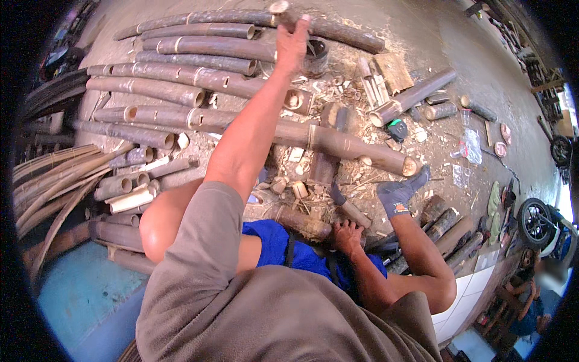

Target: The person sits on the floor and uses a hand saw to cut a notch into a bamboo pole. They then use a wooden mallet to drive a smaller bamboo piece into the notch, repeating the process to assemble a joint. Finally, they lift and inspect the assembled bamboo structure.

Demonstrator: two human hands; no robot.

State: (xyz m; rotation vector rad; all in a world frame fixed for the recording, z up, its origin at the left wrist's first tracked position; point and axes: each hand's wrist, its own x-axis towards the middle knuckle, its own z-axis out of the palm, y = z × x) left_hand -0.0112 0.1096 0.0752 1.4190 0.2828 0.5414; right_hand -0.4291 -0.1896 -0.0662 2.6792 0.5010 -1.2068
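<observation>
My left arm stretches far forward. At its end my left hand is closed around a short bamboo piece, above the farthest bamboo poles. My right hand rests low in front of my blue shorts, fingers spread. Its fingertips lie beside the wooden handle of a knife with a dark curved blade. Across the middle runs a long brown bamboo pole with cut holes, lying over a wooden block. My grey-socked foot is beside the pole's right end.
Several bamboo poles lie in rows at the left and back. A dark round container stands by my left wrist. Wood chips cover the ground. At right are a green-black tape measure, bamboo offcuts and a motorbike wheel.
</observation>
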